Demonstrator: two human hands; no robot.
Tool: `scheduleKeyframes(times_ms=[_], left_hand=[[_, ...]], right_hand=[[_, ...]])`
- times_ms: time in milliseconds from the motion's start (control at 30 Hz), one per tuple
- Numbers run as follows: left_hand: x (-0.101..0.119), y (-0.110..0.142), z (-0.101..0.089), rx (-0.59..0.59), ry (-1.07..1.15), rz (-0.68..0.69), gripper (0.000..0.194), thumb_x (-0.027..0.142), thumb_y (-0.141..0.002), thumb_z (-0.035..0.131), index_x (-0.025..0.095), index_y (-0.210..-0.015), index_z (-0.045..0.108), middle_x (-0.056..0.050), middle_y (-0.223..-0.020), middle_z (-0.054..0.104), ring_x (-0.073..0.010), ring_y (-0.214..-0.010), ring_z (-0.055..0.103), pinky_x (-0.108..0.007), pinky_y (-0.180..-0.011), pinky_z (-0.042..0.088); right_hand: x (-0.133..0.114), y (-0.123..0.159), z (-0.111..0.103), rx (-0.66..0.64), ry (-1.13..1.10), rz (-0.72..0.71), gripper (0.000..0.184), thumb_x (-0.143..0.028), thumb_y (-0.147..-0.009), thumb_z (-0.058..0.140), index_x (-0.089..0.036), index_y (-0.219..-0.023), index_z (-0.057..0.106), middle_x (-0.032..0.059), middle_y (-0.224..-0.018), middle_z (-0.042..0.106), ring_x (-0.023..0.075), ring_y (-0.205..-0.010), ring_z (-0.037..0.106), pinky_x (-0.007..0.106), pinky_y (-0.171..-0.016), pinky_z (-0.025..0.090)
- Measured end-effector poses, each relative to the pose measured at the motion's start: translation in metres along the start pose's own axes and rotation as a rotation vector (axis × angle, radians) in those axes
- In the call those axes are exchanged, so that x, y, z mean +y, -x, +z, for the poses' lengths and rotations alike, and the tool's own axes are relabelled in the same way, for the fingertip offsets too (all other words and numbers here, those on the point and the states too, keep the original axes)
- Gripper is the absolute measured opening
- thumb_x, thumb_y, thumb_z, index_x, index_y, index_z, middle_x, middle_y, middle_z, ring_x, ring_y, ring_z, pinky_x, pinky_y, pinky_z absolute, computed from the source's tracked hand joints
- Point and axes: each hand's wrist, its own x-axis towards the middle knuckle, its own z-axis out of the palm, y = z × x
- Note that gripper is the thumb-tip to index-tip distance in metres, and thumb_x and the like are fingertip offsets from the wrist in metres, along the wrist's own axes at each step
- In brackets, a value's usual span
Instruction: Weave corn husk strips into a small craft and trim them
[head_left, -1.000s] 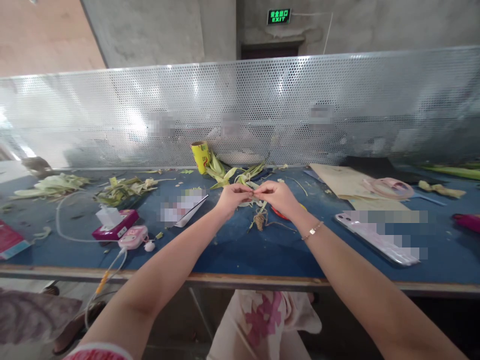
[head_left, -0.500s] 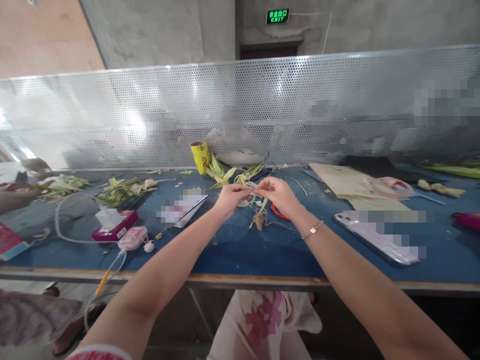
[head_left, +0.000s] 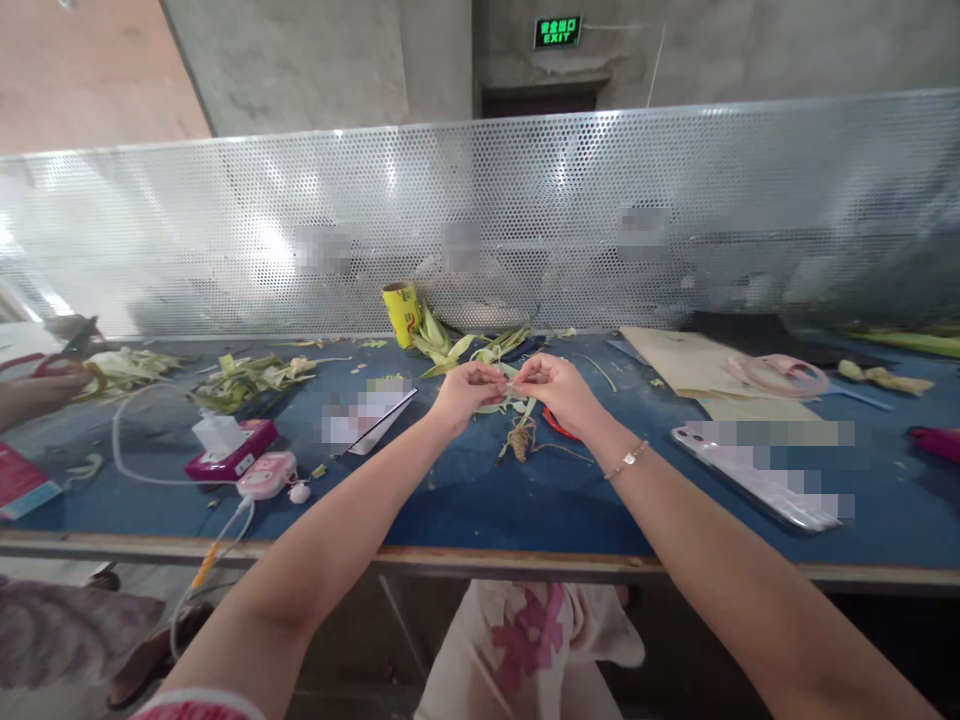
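from afar i see my left hand (head_left: 469,393) and right hand (head_left: 555,393) a bit farther apart than a second ago, each pinched nearly closed on a thin pale strip (head_left: 511,386) above the blue surface (head_left: 517,510), maybe stretching it.

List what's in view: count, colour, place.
Exit sign: 1, green, wall
Panel: 1, silver, back
Table: 1, blue, centre
Tube: 1, yellow, back centre
Husks: many, pale green, back
Bundle: 1, tan, below hands
Power strip: 1, purple, left
Plug: 1, white, left
Case: 1, pink, left
Phone: 1, silver, right
Propped device: 1, white, left
Sheets: 2+, tan, back right
Roll: 1, pink, on sheets
Co-worker's hand: 1, bare, far left
Thin strip: 1, pale, between fingertips
Left hand: 1, bare, centre
Right hand: 1, bare, centre
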Motion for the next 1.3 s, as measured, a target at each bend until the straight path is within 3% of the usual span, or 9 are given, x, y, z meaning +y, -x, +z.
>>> scheduleKeyframes(times_ms=[600,1100,1300], left_hand=[[-0.004,-0.003,-0.002,0.017,-0.076,0.038,0.030,0.023,-0.045,0.083,0.010,-0.067,0.067,-0.001,-0.057,0.063,-0.0079,-0.055,0.055,-0.025,-0.061,0.045],[0.002,-0.001,0.000,0.046,0.095,-0.061,0.024,0.014,-0.052,0.082,0.009,-0.064,0.062,-0.004,-0.060,0.064,-0.0117,-0.061,0.063,-0.029,-0.071,0.052],[-0.003,-0.006,-0.008,0.092,-0.053,-0.001,0.017,0.016,-0.060,0.075,0.012,-0.065,0.060,-0.001,-0.059,0.061,-0.0110,-0.057,0.061,-0.028,-0.066,0.051]], right_hand=[[-0.002,0.000,0.001,-0.042,-0.018,0.005,0.028,-0.027,-0.056,0.075,-0.020,-0.068,0.052,-0.0010,-0.069,0.061,0.0130,-0.066,0.058,0.032,-0.069,0.047],[0.005,-0.006,-0.002,0.148,-0.080,-0.049,0.025,-0.025,-0.057,0.073,-0.020,-0.068,0.051,-0.0034,-0.067,0.053,0.0105,-0.062,0.051,0.029,-0.065,0.042],[0.006,-0.009,-0.006,0.206,-0.125,-0.058,0.028,-0.029,-0.056,0.074,-0.020,-0.069,0.051,-0.0040,-0.067,0.051,0.0097,-0.063,0.049,0.028,-0.065,0.042]])
